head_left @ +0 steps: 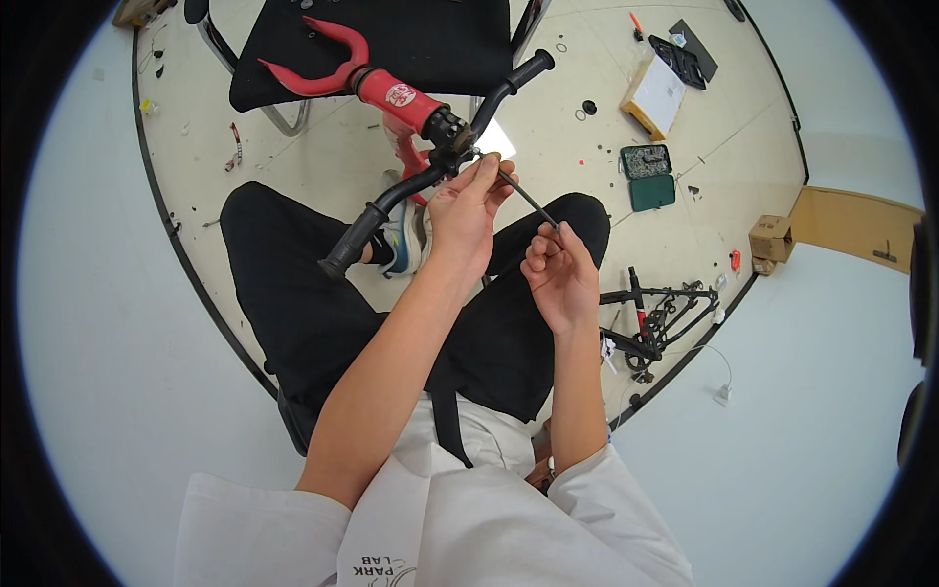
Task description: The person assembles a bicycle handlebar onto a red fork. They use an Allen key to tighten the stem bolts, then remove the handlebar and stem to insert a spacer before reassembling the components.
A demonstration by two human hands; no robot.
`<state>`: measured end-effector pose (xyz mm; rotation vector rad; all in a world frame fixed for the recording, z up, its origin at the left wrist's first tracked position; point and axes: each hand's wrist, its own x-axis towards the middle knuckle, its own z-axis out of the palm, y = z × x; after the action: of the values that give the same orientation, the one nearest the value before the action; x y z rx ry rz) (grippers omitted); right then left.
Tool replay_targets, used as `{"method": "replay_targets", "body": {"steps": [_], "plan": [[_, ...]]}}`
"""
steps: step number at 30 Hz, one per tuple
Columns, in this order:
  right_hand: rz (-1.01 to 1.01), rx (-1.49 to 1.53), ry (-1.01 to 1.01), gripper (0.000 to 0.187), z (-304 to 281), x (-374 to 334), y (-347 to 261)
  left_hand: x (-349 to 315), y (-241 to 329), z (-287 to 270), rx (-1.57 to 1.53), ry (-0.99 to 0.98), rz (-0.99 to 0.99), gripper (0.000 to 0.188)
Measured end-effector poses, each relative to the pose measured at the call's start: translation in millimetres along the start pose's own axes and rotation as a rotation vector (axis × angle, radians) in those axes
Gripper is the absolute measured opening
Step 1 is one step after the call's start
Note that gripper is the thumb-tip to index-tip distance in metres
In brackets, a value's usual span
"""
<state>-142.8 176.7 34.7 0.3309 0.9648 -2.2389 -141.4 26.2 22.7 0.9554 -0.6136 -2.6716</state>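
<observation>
A red bicycle frame [396,98] with a black handlebar [386,207] stands between my knees, its stem clamp [448,137] near the middle. My left hand [468,203] is at the clamp, fingertips pinched on the upper end of a thin black tool [528,196]. My right hand [559,274] is closed on the tool's lower end, lower and to the right. The tool runs slanted between both hands. One black grip [533,67] points up and right, the other [344,252] down and left.
A black chair [391,44] stands behind the frame. A green parts case [648,176], a white and yellow box [655,98] and a black tray [690,54] lie on the floor at right. A small black bike frame [657,318] lies by my right knee, a cardboard box [771,240] beyond.
</observation>
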Motion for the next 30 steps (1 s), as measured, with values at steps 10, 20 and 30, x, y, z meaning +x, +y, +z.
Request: {"method": "replay_targets", "body": {"steps": [10, 20, 30], "plan": [[-0.95, -1.483, 0.199, 0.019, -0.2, 0.6, 13.2, 1.2, -1.4, -2.1, -0.012, -0.004, -0.005, 0.02], [-0.174, -0.455, 0.203, 0.031, 0.4, -1.8, 6.6, 1.7, -1.0, -2.3, 0.0, -0.007, -0.004, 0.019], [-0.014, -0.249, 0.102, 0.037, -6.4, -1.1, 6.5, 1.0, -1.0, -1.9, 0.005, -0.003, -0.005, 0.019]]}}
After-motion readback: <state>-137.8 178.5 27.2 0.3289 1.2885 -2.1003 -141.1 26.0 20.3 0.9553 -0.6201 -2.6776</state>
